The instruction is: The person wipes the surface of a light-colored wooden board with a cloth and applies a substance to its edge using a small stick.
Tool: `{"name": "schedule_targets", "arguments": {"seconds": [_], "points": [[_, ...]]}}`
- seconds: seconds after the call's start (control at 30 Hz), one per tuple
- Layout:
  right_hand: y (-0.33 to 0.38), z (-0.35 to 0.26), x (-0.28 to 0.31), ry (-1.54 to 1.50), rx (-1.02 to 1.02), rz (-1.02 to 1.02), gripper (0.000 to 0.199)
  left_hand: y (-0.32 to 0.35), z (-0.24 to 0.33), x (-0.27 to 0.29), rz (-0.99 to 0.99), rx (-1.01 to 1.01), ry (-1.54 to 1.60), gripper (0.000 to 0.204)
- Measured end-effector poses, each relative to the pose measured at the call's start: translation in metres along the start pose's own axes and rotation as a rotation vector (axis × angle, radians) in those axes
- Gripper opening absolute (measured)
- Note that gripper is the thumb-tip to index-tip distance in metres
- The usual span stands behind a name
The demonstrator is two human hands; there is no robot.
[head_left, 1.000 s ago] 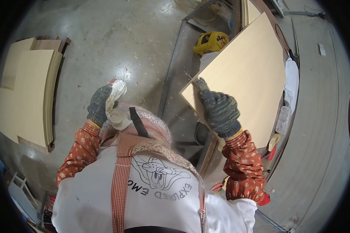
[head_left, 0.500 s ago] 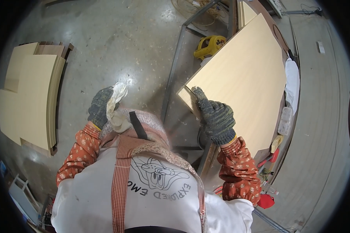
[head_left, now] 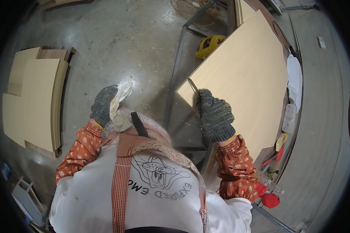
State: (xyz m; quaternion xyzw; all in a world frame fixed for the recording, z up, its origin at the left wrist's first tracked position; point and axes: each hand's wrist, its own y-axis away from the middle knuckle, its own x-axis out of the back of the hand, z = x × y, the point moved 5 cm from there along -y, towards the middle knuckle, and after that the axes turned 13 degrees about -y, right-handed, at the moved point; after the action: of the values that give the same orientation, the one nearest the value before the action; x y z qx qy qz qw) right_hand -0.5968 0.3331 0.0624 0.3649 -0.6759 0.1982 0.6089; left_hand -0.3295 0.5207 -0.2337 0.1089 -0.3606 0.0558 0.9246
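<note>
A pale wooden board (head_left: 245,77) lies on the bench at my right, one corner pointing toward my middle. My gloved right hand (head_left: 216,116) is closed near that corner, around a narrow blade-like tool (head_left: 193,86). The tool's thin end points away from me over the board's near-left edge; its handle is hidden in the fist. At the left, my gloved left hand (head_left: 103,104) grips a crumpled white cloth (head_left: 118,99), which hangs down in front of my patterned apron, well apart from the board.
Stacked pale panels (head_left: 39,101) lie on the floor at far left. A yellow machine (head_left: 210,46) sits beyond the board, inside a dark metal frame (head_left: 175,73). Along the board's right side are a white bag (head_left: 294,81), a clear plastic box (head_left: 288,118) and a red item (head_left: 270,200).
The tool has turned from lying across the board's edge to pointing more away from me, over the board's corner. My right fist has rolled over; the left hand still holds the cloth.
</note>
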Motion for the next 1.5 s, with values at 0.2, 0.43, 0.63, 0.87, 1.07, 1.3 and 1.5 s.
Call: {"name": "schedule_targets", "arguments": {"seconds": [0.2, 0.43, 0.63, 0.87, 1.07, 1.3, 1.5], "points": [[-0.001, -0.012, -0.001, -0.039, 0.178, -0.022, 0.053, -0.004, -0.003, 0.002, 0.013, 0.008, 0.073, 0.052], [-0.007, -0.001, -0.008, -0.026, 0.146, -0.001, 0.06, -0.008, -0.016, -0.003, 0.01, 0.015, 0.134, 0.049], [-0.009, -0.01, -0.003, -0.143, 0.135, -0.055, 0.053, -0.012, -0.055, -0.02, -0.069, -0.026, 0.203, 0.046], [-0.003, -0.017, -0.009, -0.194, 0.223, -0.104, 0.032, -0.014, 0.004, 0.004, -0.2, -0.027, 0.444, 0.046], [0.024, -0.017, -0.036, -0.263, 0.195, -0.091, 0.046, -0.017, 0.013, 0.001, -0.034, 0.176, 1.281, 0.036], [0.064, -0.025, -0.024, -0.434, -0.17, 0.213, 0.056, -0.034, 0.015, 0.023, -0.139, -0.13, -0.103, 0.044], [0.102, -0.032, -0.036, -0.333, -0.599, 0.751, 0.045, -0.116, 0.074, 0.065, -0.014, -0.262, 0.085, 0.024]]}}
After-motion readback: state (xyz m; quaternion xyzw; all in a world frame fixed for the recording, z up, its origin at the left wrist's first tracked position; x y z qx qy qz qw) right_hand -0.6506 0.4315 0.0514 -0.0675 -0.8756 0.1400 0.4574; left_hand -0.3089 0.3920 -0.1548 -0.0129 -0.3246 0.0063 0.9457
